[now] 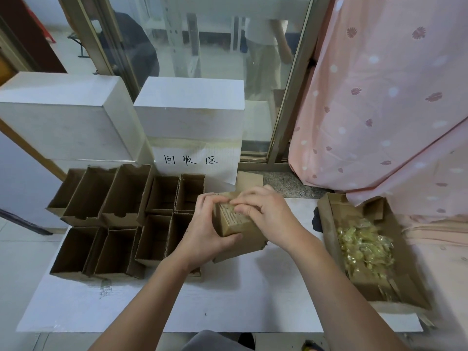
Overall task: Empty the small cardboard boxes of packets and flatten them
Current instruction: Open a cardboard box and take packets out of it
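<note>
A small closed cardboard box with printed text on its top is held above the white sheet in the middle. My left hand grips it from the left and below. My right hand pinches at its top edge with curled fingers. To the left stand several open, empty small cardboard boxes in two rows. At the right a larger open carton holds a heap of yellow-green packets.
Two white boxes stand behind the empty ones, with a paper sign below them. A pink dotted curtain hangs at the right over the carton's far corner. A glass door lies beyond, with people behind it.
</note>
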{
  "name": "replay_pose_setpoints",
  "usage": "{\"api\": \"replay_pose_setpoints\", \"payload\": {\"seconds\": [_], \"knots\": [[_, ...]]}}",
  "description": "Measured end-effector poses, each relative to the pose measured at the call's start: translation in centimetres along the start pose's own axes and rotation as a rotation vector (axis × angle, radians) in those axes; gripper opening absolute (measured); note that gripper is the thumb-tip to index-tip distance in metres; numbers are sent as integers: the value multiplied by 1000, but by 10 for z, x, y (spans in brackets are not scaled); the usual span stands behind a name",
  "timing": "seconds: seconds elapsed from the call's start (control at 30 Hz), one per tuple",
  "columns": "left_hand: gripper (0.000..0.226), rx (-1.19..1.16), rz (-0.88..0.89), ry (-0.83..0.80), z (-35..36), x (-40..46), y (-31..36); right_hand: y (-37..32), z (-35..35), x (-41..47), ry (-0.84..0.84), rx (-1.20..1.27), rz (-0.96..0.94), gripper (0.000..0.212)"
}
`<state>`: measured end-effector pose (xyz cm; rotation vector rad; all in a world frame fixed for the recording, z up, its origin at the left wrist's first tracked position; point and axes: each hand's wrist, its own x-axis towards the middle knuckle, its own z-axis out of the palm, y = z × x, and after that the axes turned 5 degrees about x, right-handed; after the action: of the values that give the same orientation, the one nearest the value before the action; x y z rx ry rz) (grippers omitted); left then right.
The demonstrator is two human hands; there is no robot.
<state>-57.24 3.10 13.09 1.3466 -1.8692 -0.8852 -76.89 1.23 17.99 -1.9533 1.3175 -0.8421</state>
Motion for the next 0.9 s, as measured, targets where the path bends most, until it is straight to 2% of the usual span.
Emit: {"api": "replay_pose_setpoints", "payload": {"seconds": [0.1,0.27,0.43,0.6,0.7,0.8,0.9], "knots": [[79,-10,13,2,0,-1,3,0,-2,0,92,-7,56,18],[77,16,23,25,1,0,5,-2,0,0,26,118,118,20],[80,67,16,4,4,-6,2,-3,6,2,85,46,120,15],[80,59,44,11,1,-5,4,-4,2,3,266,40,151,29],[80,31,44,17,1,-2,7,-1,1,4,352,-104,64,23],[78,13,38,34,1,-1,8,3,-1,4,320,-136,17,18],[75,27,32,65,-1,-3,3,1,-9,5,198,-40,-37,11]]}}
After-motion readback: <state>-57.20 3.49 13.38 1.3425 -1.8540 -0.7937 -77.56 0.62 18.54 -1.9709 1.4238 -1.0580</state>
